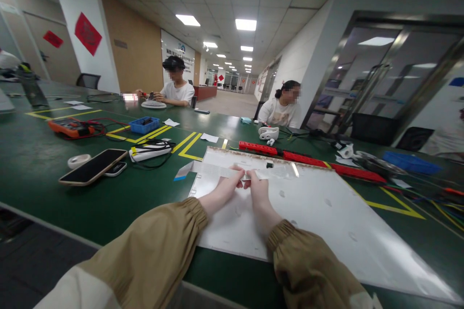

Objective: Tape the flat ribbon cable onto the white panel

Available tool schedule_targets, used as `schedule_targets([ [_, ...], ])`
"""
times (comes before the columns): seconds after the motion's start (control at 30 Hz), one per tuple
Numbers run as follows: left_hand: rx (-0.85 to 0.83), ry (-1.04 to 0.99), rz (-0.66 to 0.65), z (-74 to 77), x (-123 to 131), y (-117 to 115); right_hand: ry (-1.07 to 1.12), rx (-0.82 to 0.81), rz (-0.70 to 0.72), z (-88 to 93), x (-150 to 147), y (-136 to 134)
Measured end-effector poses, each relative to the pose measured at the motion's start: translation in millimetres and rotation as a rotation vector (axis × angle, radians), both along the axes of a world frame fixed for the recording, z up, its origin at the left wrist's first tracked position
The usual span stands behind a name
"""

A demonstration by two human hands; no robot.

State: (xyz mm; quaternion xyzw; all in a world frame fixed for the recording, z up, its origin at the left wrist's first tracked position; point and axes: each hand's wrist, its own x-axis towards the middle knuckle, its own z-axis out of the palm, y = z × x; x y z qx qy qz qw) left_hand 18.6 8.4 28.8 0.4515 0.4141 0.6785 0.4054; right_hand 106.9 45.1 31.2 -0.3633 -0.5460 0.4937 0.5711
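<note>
Both my hands meet over a large white panel [319, 212] lying on the green table [43, 164]. My left hand [235, 179] and my right hand [255, 184] are pinched together on a long thin white strip [217, 170] that runs left and right across the panel's far edge. The strip's left end [183, 172] has a blue tip and reaches past the panel onto the table. Tan sleeves cover both my forearms.
A phone [93, 166], a tape roll [79, 160], a white power strip [149, 150], an orange multimeter [71, 127] and a blue tray [144, 124] lie left. Red bars [311, 160], cables and white parts lie behind the panel. Two people sit across the table.
</note>
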Motion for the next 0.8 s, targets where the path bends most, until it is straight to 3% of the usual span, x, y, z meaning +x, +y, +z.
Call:
schedule_targets([
  [0.17, -0.067, 0.011, 0.102, -2.8, -9, -4, -0.015, 0.011, 0.036, -5.5, -8, 0],
  [0.5, 0.006, 0.118, -0.101, 0.6, -4, -15, 0.027, -0.008, 0.050, -6.7, 6, -8],
  [0.63, 0.067, 0.200, -0.175, 2.8, -2, -21, 0.034, -0.066, -0.060, -6.3, 12, -6],
  [0.7, 0.086, 0.272, -0.166, 4.1, -1, -23, 0.026, -0.109, -0.103, -6.2, 14, -6],
  [0.8, 0.094, 0.266, -0.117, 1.9, -1, -21, 0.038, -0.102, -0.032, -6.6, 13, -7],
])
